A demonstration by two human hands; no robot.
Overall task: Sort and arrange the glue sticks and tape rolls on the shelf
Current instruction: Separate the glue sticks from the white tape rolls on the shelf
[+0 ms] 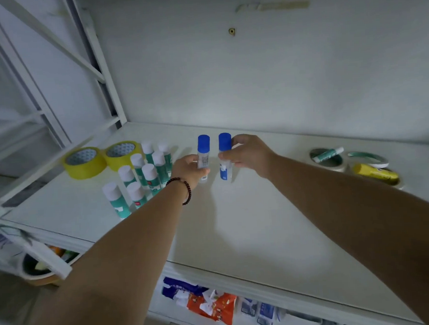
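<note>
Blue-capped glue sticks are standing mid-shelf, and we're gripping one in each hand: left hand, right hand. Green sticks and yellow tape rolls are grouped left; we're still leaving strays far right.

this looks like a storeroom or a small shop. a white metal shelf holds rows of glue sticks and yellow tape rolls, and packets fill the shelf below.
</note>
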